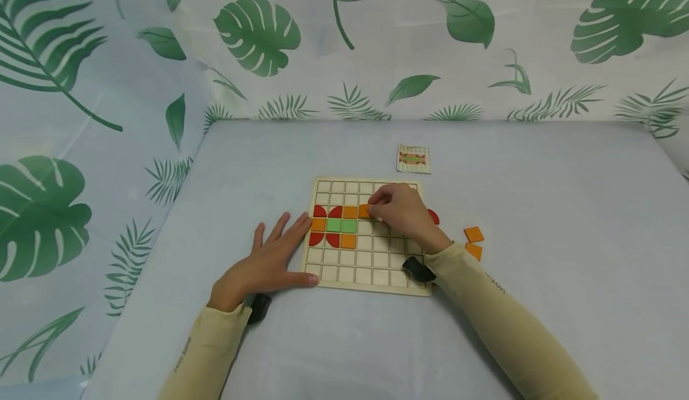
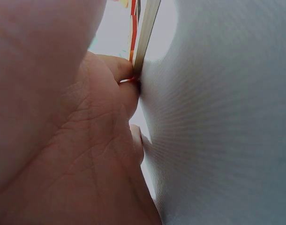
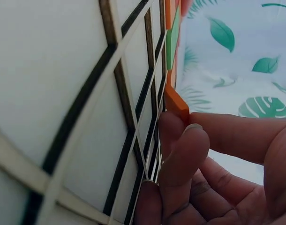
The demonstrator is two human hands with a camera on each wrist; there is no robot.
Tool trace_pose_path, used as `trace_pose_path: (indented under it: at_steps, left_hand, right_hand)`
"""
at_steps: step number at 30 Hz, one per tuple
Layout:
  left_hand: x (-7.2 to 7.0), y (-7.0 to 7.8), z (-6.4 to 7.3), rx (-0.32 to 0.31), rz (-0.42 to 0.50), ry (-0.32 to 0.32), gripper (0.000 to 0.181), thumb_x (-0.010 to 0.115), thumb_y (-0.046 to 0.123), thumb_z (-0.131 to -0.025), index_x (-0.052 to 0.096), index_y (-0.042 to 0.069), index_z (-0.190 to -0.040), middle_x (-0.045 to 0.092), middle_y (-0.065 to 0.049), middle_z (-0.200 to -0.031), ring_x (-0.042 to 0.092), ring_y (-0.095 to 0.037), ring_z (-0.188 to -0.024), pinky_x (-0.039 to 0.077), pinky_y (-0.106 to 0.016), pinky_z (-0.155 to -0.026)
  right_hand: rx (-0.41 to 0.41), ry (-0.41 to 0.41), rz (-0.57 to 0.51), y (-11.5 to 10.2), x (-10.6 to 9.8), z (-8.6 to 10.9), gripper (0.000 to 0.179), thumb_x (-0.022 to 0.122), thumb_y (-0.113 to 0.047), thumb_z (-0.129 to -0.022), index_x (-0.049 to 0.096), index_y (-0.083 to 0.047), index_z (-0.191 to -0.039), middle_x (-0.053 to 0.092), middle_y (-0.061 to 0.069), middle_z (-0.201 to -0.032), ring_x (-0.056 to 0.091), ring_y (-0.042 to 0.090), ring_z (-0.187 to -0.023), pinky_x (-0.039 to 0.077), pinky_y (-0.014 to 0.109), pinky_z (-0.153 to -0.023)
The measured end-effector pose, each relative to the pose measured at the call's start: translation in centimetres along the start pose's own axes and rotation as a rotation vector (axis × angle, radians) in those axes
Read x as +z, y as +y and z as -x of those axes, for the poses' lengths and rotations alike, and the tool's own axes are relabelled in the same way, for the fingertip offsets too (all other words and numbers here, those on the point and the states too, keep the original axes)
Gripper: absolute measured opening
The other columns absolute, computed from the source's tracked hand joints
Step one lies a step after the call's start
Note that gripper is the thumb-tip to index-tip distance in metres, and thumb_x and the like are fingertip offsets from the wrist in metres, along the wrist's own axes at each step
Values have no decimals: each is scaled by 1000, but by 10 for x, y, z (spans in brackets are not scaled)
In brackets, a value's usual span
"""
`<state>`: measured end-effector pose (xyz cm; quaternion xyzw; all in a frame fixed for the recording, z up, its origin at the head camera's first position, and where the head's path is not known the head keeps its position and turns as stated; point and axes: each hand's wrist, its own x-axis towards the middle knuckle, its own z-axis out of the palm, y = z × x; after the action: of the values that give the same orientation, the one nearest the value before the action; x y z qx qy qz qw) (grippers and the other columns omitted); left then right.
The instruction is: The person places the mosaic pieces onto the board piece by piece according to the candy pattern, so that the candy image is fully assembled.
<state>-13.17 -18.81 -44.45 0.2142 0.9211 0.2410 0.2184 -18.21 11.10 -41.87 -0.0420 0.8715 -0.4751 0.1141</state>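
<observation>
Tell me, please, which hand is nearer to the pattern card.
The right hand, in front of the card. The left hand is farther, at the left edge of the board.

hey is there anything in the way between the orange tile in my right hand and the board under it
Nothing visible but your own fingertips: your right hand pinches the orange tile, tilted at the board. What lies directly beneath is hidden in the head view.

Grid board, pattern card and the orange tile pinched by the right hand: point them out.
Grid board (image 1: pixel 363 276), head view: a bare cell.
Pattern card (image 1: pixel 413 159), head view: middle of its printed face.
Orange tile (image 1: pixel 363 211), head view: uncovered part of its top.
</observation>
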Motion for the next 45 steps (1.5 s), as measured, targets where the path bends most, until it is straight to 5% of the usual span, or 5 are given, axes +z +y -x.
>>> trace_pose_path:
  at_steps: [12,25,34,45]
  left_hand:
    - [1,-1,0,1,2,5,116,82,56,-90,15,14,-174,9,-3,-180,-9,-33,-164,-17,-65,-121]
    - [1,1,-1,5,5,3,116,83,55,-90,14,15,-174,9,-3,-180,-9,-33,-164,-18,-64,-121]
    - [3,0,0,14,6,10,115,82,56,-90,15,15,-174,8,-2,-180,-8,-33,-164,-17,-65,-121]
    - [2,3,2,23,1,8,115,82,55,-91,15,13,-174,8,-3,-180,-9,-33,-164,-16,-66,-121]
  right_hand:
    - [-53,-31,125,4,-2,-1,14,71,-9,-100,77,1,-108,75,9,-91,65,19,-67,53,35,-72]
    - [-64,-123,109,7,-11,4,32,59,-21,-110,76,1,-127,77,12,-113,70,21,-82,55,44,-87]
    - [-94,-253,77,13,-26,11,44,59,-31,-112,65,-2,-143,78,5,-107,71,21,-91,52,46,-95]
    - [-217,-390,40,24,-41,36,50,61,-28,-111,56,0,-152,69,9,-140,63,25,-131,47,51,-111]
